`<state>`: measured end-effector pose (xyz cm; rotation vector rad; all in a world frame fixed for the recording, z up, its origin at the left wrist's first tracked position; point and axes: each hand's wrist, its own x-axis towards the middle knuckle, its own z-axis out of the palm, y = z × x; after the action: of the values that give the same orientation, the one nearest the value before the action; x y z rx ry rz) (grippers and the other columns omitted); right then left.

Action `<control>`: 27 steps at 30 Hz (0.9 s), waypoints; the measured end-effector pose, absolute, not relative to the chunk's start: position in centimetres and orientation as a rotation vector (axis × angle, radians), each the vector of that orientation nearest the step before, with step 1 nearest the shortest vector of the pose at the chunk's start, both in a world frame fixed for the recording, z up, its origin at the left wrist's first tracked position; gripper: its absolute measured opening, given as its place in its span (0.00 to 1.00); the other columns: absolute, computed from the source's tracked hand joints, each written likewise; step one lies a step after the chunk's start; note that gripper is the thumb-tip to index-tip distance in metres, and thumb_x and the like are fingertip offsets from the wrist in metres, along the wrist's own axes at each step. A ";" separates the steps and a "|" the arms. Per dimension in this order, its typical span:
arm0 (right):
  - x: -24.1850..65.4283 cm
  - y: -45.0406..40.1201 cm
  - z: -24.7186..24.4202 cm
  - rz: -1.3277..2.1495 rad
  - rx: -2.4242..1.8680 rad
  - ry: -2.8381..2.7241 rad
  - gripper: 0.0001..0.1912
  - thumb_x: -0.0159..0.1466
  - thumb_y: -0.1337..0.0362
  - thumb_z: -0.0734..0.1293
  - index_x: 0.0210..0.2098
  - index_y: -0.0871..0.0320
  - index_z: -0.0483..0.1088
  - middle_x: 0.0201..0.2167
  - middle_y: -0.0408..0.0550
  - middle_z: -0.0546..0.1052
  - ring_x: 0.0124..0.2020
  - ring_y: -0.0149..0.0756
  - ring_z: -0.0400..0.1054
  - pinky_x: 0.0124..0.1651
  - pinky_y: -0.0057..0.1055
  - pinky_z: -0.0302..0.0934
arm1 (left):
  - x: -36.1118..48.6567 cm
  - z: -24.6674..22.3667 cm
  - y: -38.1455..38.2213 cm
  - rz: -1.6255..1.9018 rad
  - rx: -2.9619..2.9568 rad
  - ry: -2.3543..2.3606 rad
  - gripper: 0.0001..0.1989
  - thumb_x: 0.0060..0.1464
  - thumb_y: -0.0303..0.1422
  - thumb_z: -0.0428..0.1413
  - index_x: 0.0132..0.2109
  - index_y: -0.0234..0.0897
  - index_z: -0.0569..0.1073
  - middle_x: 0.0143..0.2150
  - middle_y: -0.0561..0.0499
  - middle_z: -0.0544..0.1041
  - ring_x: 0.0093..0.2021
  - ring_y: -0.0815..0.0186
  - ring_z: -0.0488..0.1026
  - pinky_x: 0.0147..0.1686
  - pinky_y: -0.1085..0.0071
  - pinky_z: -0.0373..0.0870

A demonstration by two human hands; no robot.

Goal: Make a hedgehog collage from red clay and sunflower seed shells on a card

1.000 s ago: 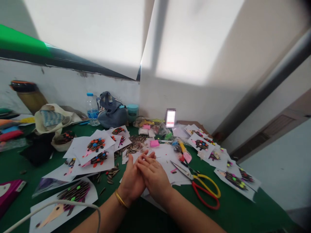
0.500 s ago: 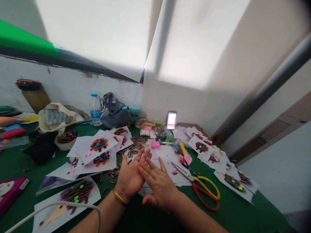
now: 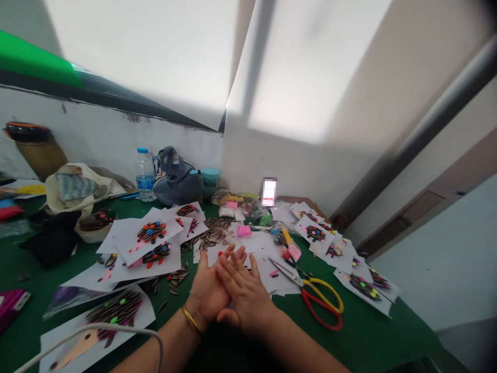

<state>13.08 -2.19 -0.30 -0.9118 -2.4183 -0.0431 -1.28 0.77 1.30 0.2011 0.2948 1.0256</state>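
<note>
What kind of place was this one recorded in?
Probably a craft corner in a classroom or home; I can't tell which. Seed-covered hedgehog pictures, large scissors and loose striped seeds suggest it.

1 clear plastic bottle with a blue cap [image 3: 145,178] is standing just beside 1 grey-blue fabric bag [image 3: 176,180]; 1 teal-lidded round container [image 3: 210,183] is standing at the bag's right. Farther left, 1 cream cloth tote [image 3: 54,192] is holding a blue-and-white patterned item [image 3: 75,186], and 1 brown, black-lidded flask [image 3: 41,155] is standing behind. 1 white cable [image 3: 87,327] is curving across the lower left.
</note>
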 end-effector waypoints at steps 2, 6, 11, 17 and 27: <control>13.4 -2.1 0.1 -0.019 -0.978 -2.416 0.43 0.64 0.34 0.50 0.69 0.56 0.49 0.67 0.53 0.57 0.70 0.55 0.41 0.67 0.62 0.20 | -1.5 1.4 0.9 1.048 0.221 0.274 0.37 0.59 0.59 0.35 0.54 0.37 0.72 0.62 0.39 0.69 0.63 0.52 0.64 0.62 0.50 0.58; 14.3 -2.3 0.8 0.058 -1.030 -2.433 0.40 0.66 0.38 0.50 0.69 0.56 0.47 0.67 0.53 0.57 0.70 0.53 0.41 0.67 0.62 0.27 | -2.2 1.5 1.3 1.062 0.224 0.275 0.37 0.60 0.58 0.33 0.55 0.38 0.72 0.61 0.39 0.71 0.60 0.55 0.68 0.55 0.58 0.68; 13.7 -3.2 -0.1 -0.005 -1.037 -2.379 0.41 0.66 0.38 0.50 0.69 0.57 0.49 0.66 0.53 0.59 0.70 0.52 0.43 0.68 0.60 0.27 | -1.7 0.7 1.4 1.065 0.266 0.304 0.38 0.60 0.57 0.32 0.56 0.36 0.72 0.60 0.37 0.71 0.60 0.53 0.68 0.56 0.53 0.67; 12.0 -3.5 -1.1 -0.109 -0.969 -2.415 0.46 0.63 0.34 0.52 0.69 0.58 0.46 0.67 0.52 0.57 0.70 0.49 0.43 0.70 0.53 0.25 | -0.6 0.2 0.8 1.066 0.201 0.378 0.35 0.58 0.59 0.38 0.53 0.37 0.74 0.61 0.38 0.71 0.63 0.52 0.65 0.62 0.49 0.59; 11.5 -3.6 -1.3 -0.191 -0.932 -2.380 0.46 0.62 0.33 0.52 0.68 0.57 0.49 0.65 0.51 0.61 0.69 0.49 0.47 0.70 0.53 0.27 | -1.3 -0.1 1.5 1.070 0.256 0.343 0.38 0.58 0.60 0.36 0.53 0.37 0.75 0.61 0.38 0.70 0.65 0.53 0.62 0.62 0.50 0.59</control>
<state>11.54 -3.59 -1.27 -0.9323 -2.3795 -0.1909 -1.25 1.50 -0.10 0.2563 0.3433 1.0701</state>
